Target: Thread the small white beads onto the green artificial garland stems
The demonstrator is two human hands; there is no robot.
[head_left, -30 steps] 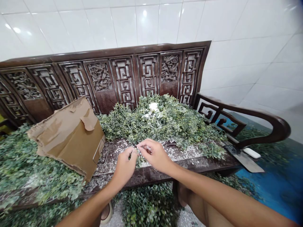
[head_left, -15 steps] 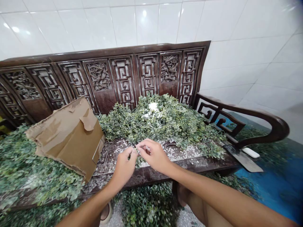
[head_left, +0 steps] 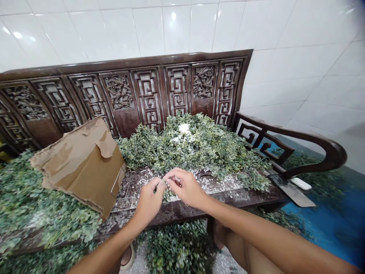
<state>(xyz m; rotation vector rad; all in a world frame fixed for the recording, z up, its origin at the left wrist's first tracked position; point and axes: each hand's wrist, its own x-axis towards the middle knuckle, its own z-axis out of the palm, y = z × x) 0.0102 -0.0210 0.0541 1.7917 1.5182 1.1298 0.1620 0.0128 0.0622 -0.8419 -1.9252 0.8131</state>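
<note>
My left hand (head_left: 151,196) and my right hand (head_left: 186,187) meet fingertip to fingertip above the front of a dark carved wooden bench (head_left: 182,213). A small green sprig (head_left: 168,195) hangs at the left fingers, pinched in my left hand. The right thumb and forefinger are pressed together at its top; what they grip is too small to make out. Behind the hands lies a heap of green artificial foliage (head_left: 159,150) with a pile of small white pieces (head_left: 184,130) on it. More white pieces are scattered over the seat.
Torn cardboard (head_left: 82,163) leans on the left over more foliage (head_left: 17,190). On the right, near the armrest (head_left: 327,142), are a flat dark object (head_left: 295,194) and a white case (head_left: 301,183). Foliage (head_left: 179,247) lies on the floor below the bench.
</note>
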